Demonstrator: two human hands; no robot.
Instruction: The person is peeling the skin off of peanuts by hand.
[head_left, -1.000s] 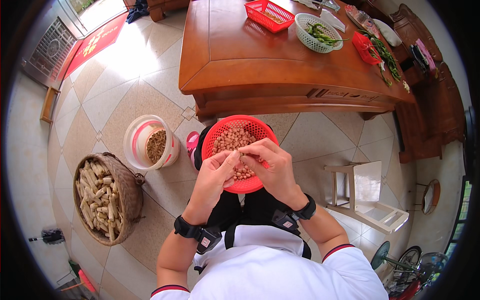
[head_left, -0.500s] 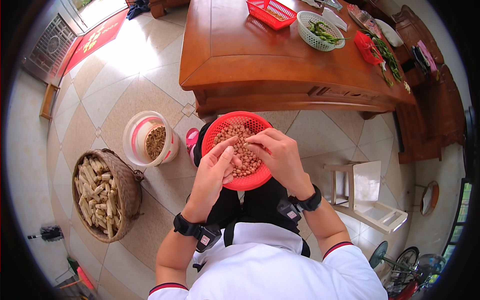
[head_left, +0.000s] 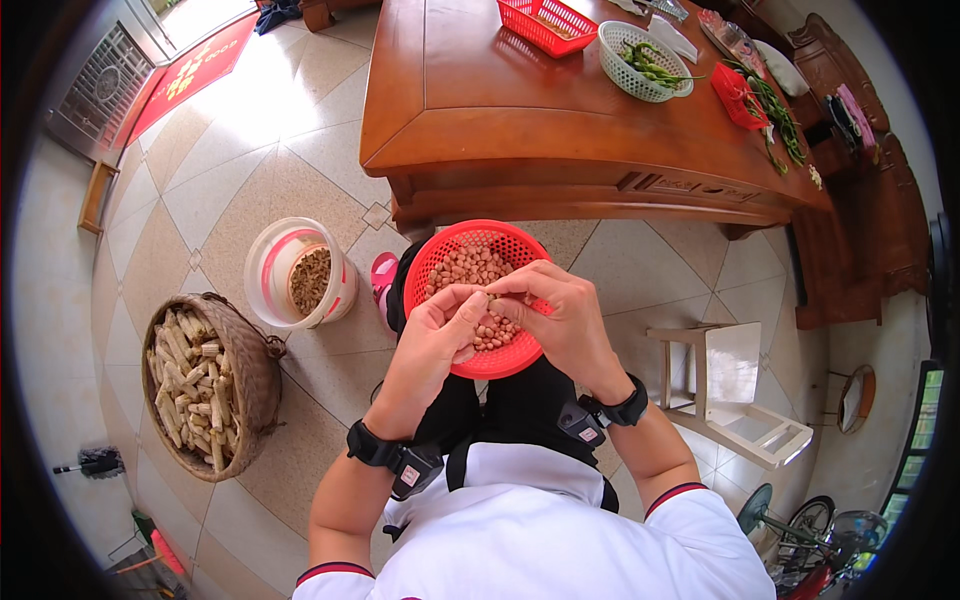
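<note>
- A tiled floor [head_left: 250, 190] of pale cream and tan squares is spreading across the room, with sunlight falling on it at the upper left beside a red mat [head_left: 195, 65].
- A large wooden table [head_left: 560, 120] is standing ahead of the seated person, its near edge running just beyond the knees.
- On the table, three baskets are sitting: one red rectangular basket [head_left: 548, 24], one white round basket of green pods [head_left: 645, 60], and one smaller red basket [head_left: 738, 95]; loose green pods are lying by the last one.
- One red round basket [head_left: 470, 250] is resting on the person's lap, holding many shelled peanuts [head_left: 470, 270]; it is lying directly under both hands.
- The left hand [head_left: 435, 340] and the right hand [head_left: 560, 315] are meeting over the basket, fingertips pinched together on one small peanut [head_left: 490, 300]; most of it is hidden by the fingers.
- Each wrist is wearing one dark band, two in all.
- On the floor to the person's left, one white bucket [head_left: 290, 265] of brownish bits is standing, and just beside it one woven basket [head_left: 255, 370] full of pale cobs is sitting.
- One small white stool [head_left: 740, 390] is standing to the person's right, apart from the lap.
- Open floor is lying between the bucket and the table's left corner, and between the stool and the table's near edge; the space right in front of the knees is being closed off by the table.
</note>
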